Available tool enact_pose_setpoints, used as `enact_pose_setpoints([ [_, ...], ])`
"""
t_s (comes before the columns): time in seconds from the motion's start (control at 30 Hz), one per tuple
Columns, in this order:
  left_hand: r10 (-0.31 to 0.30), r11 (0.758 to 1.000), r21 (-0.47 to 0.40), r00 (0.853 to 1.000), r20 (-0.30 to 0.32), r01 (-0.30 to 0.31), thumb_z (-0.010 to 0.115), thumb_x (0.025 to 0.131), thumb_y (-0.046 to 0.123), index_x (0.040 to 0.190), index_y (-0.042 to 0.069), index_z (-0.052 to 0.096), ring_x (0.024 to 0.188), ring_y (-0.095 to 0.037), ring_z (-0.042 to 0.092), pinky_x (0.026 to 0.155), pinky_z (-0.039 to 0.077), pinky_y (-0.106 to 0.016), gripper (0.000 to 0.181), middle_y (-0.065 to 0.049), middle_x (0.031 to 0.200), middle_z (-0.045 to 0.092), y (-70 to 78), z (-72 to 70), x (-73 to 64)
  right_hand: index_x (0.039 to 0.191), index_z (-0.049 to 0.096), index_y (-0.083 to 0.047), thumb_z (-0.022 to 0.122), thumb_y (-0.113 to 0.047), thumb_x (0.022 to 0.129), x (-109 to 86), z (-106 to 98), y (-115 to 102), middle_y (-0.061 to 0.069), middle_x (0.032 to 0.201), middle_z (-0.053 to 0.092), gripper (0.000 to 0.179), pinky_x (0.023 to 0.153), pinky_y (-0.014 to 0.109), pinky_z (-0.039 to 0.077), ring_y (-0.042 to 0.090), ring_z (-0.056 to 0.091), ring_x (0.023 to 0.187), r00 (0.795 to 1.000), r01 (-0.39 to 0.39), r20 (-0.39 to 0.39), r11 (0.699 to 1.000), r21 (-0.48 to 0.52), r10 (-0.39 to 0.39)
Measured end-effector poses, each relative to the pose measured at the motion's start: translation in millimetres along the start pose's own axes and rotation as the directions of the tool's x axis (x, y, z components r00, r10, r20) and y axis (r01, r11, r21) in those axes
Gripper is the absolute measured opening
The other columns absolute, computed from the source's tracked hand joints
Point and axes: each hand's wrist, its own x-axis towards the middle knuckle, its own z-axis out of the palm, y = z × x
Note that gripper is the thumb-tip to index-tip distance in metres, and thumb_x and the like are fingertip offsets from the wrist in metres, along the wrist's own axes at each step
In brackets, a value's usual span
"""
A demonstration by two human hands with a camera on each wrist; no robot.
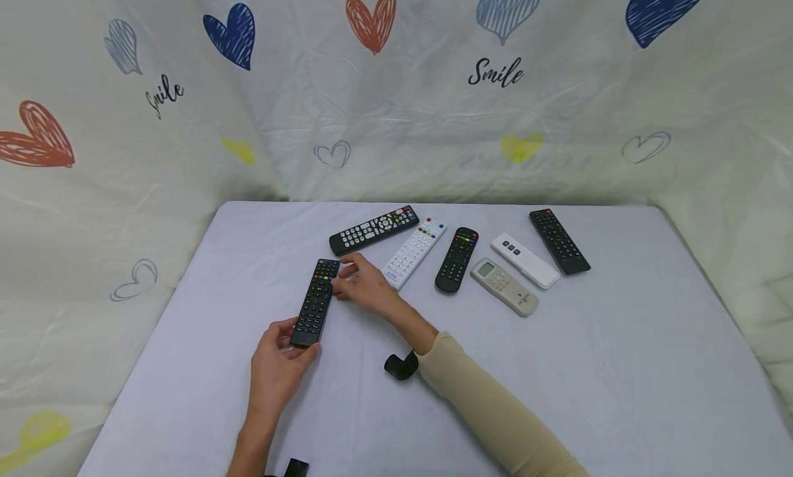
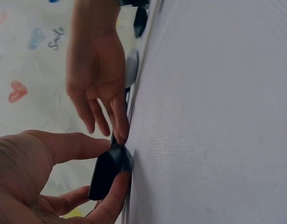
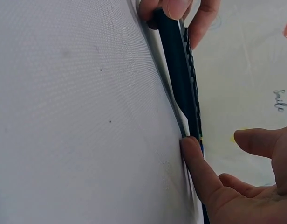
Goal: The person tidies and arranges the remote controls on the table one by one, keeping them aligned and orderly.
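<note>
A black remote control (image 1: 314,303) with rows of small buttons slants on the left part of the white table. My left hand (image 1: 275,367) pinches its near end between thumb and fingers. In the left wrist view that end of the remote (image 2: 106,172) is tilted up between the thumb and fingers. At the far end my right hand (image 1: 369,284) touches the remote's right side. A fingertip (image 3: 191,145) meets its edge in the right wrist view, while the thumb stands apart from it. The right fingers look fairly straight in the left wrist view.
Behind the hands lie another black remote (image 1: 374,230) and a white remote (image 1: 414,253). Farther right are a small black remote (image 1: 457,259), a slim white one (image 1: 525,260), a grey one with a display (image 1: 504,287) and a long black one (image 1: 559,241). A heart-printed curtain (image 1: 421,119) hangs behind.
</note>
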Motion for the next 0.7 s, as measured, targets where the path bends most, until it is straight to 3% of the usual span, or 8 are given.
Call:
enact_pose_setpoints([
  [0.37, 0.004, 1.000, -0.010, 1.000, 0.006, -0.004, 0.084, 0.085, 0.009, 0.145, 0.001, 0.052, 0.106, -0.031, 0.070, 0.087, 0.062, -0.030, 0.069, -0.021, 0.129, 0.057, 0.0, 0.1, -3.6, 0.151, 0.045, -0.006, 0.066, -0.015, 0.102, 6.7, 2, 0, 0.020, 0.131, 0.066, 0.054, 0.082, 0.034, 0.064, 0.030, 0.078, 0.096, 1.000, -0.017, -0.017, 0.997, -0.069, 0.016],
  [0.7, -0.003, 1.000, -0.003, 1.000, -0.007, 0.003, 0.083, 0.085, 0.008, 0.146, 0.000, 0.051, 0.113, -0.034, 0.066, 0.091, 0.062, -0.032, 0.069, -0.021, 0.130, 0.055, -3.7, -3.6, -7.0, 0.150, 0.049, -0.006, 0.068, -0.021, 0.102, 11.5, 7, 0, 0.017, 0.128, 0.069, 0.054, 0.082, 0.031, 0.061, 0.024, 0.078, 0.096, 1.000, -0.028, -0.002, 0.993, -0.114, 0.028],
])
